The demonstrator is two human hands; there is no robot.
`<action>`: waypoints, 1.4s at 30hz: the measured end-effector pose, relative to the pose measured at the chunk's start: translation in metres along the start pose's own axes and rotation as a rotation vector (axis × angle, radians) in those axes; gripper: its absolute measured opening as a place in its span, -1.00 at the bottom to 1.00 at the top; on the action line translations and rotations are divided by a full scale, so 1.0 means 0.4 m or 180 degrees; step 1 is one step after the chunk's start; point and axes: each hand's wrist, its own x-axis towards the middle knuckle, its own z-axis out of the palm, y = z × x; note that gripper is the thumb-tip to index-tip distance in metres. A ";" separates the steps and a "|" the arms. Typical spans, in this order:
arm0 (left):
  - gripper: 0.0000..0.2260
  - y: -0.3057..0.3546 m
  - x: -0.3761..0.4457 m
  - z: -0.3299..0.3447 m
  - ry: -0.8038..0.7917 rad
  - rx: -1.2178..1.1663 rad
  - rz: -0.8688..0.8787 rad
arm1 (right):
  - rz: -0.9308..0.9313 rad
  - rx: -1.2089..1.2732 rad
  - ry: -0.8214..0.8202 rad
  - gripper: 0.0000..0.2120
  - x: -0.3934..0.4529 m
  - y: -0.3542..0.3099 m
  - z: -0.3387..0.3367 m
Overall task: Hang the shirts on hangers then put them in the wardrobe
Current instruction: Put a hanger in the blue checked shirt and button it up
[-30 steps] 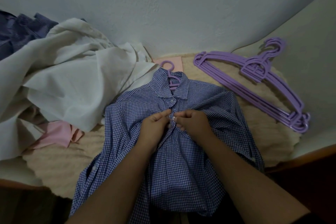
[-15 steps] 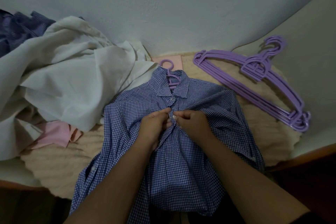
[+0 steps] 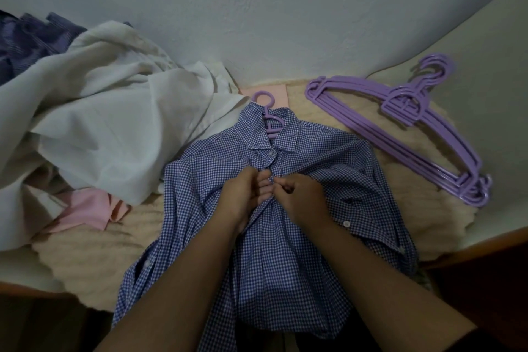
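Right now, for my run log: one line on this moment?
step: buttoning | left hand, right hand: pinch placket | checked shirt: on hanger | spare hangers: right

We see our left hand (image 3: 243, 194) and right hand (image 3: 300, 194) pinching the placket of the blue checked shirt (image 3: 285, 251) on its purple hanger (image 3: 270, 120), spare hangers (image 3: 414, 128) at two o'clock, a white cloth heap (image 3: 100, 123) at ten o'clock.
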 end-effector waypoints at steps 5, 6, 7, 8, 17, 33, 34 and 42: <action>-0.85 0.006 0.006 -0.001 -0.0021 0.0082 -0.0007 | 0.0621 0.0385 -0.0057 -0.91 0.009 -0.003 -0.004; -0.85 0.007 0.007 -0.005 -0.0084 0.0126 0.0034 | 0.0711 0.0465 -0.0021 -0.94 0.012 -0.004 -0.007; -0.84 0.011 0.008 -0.006 -0.0151 0.0184 0.0085 | 0.0756 0.0547 -0.0003 -0.95 0.017 -0.006 -0.011; -0.83 0.015 0.009 -0.008 -0.0197 0.0251 0.0144 | 0.0777 0.0634 -0.0011 -0.96 0.022 -0.009 -0.016; -0.79 0.039 0.013 -0.002 -0.0138 0.0476 0.0355 | 0.0927 0.1444 -0.0429 -0.86 0.054 -0.026 -0.060; -0.69 0.007 -0.004 -0.018 -0.0287 0.0545 0.0172 | 0.1619 0.2136 -0.0584 -0.87 0.026 0.007 -0.049; -0.66 0.009 -0.009 -0.022 -0.0257 0.0729 0.0243 | 0.1632 0.2135 -0.0583 -0.89 0.021 0.007 -0.055; -0.47 0.021 -0.109 -0.070 -0.0400 0.2137 0.0735 | 0.1075 0.0818 -0.0905 -0.83 -0.054 0.005 -0.143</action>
